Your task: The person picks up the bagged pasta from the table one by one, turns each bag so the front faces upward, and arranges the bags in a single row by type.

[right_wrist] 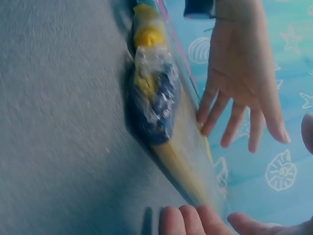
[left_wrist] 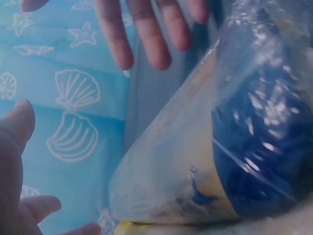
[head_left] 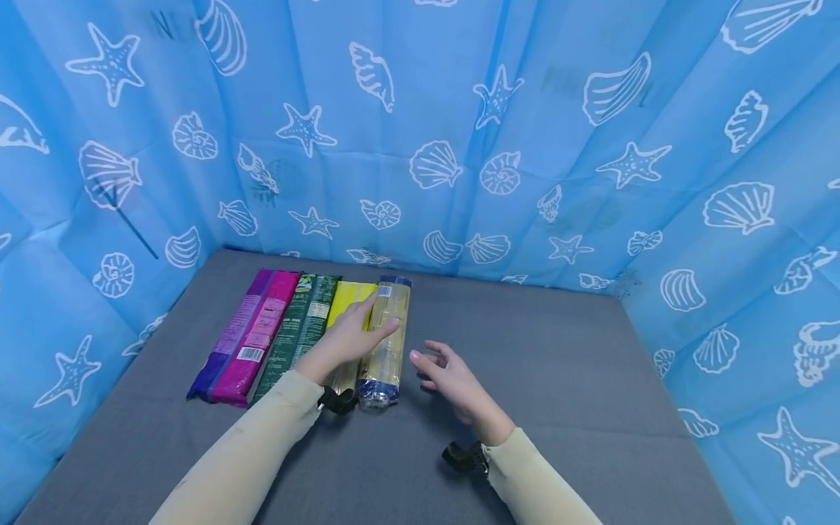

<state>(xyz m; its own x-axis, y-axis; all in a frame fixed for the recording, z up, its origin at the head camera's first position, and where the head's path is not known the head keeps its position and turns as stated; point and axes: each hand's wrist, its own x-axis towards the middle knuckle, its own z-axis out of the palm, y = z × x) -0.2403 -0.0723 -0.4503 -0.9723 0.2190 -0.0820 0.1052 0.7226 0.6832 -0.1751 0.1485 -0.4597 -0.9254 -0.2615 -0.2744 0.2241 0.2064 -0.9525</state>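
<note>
Four-sided order aside, a clear pack of spaghetti (head_left: 389,350) with blue ends lies at the right of a row of packs. My left hand (head_left: 348,335) is above it and the yellow pasta pack (head_left: 351,293) beside it, fingers extended and thumb apart. Whether it touches either pack I cannot tell. To the right of the spaghetti, my right hand (head_left: 459,383) hovers with loosely bent fingers and holds nothing. In the right wrist view, the left hand (right_wrist: 239,78) spreads its fingers near the clear pack (right_wrist: 156,103). The blue end (left_wrist: 259,117) fills much of the left wrist view.
A green spaghetti pack (head_left: 295,328) and a pink and purple pack (head_left: 252,332) lie at the left of the row. Grey cloth covers the table (head_left: 545,364). A blue curtain (head_left: 446,109) with shells and starfish stands behind and along the sides.
</note>
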